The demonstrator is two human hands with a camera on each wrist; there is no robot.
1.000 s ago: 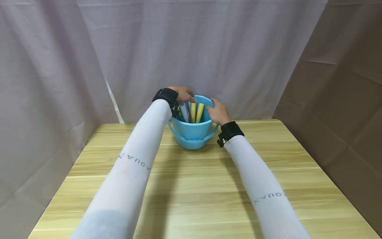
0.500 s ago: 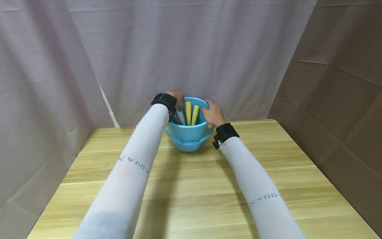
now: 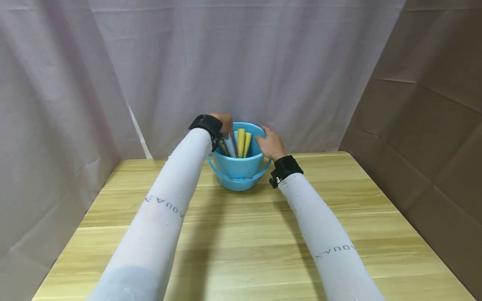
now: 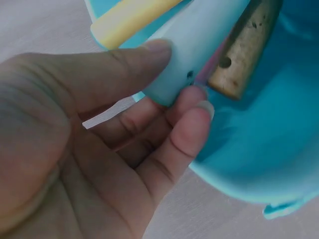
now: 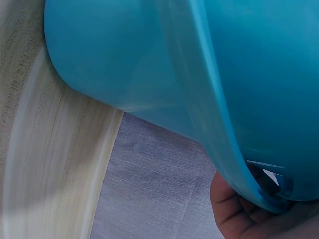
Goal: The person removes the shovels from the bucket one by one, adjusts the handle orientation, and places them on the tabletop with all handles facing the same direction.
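A blue bucket (image 3: 238, 169) stands at the far middle of the wooden table (image 3: 241, 242) and holds several upright foam sticks. My left hand (image 3: 226, 124) reaches in at the bucket's left rim. In the left wrist view my left hand (image 4: 179, 74) pinches a light blue stick (image 4: 209, 35) between thumb and fingers, beside a yellow stick (image 4: 129, 20) and a brown wooden handle (image 4: 244, 50). Two yellow sticks (image 3: 243, 143) lean in the middle. My right hand (image 3: 266, 141) grips the bucket's right rim; its fingers (image 5: 237, 209) curl under the rim (image 5: 234, 149).
A pale curtain (image 3: 226, 62) hangs close behind the bucket and along the left. A brown panel (image 3: 425, 125) closes the right side. The bucket's handle (image 3: 226, 172) hangs down at its front. Both white sleeves stretch over the table.
My left hand has dropped from above the sticks to the bucket's left rim and taken hold of the light blue stick. The yellow sticks now lean closer together. My right hand stays on the rim.
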